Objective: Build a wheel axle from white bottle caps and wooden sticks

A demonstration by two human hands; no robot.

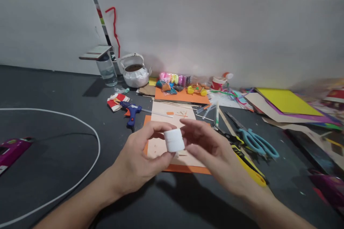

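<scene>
A short white cylinder is pinched between the thumb and fingers of my left hand, raised above the work sheets. Whether it is a cap or a small roll, I cannot tell. My right hand is close by on the right, thumb and fingers apart, fingertips near the cylinder's side; it does not grip it. Beneath the hands are a pale sheet and an orange sheet with small scraps on them. A blue glue gun lies to the left, a clear glue stick reaching out from it.
Blue-handled scissors and a yellow-handled tool lie on the right, near coloured paper. Behind stand a white kettle, a water container and bagged coloured clay. A white cable curves across the left.
</scene>
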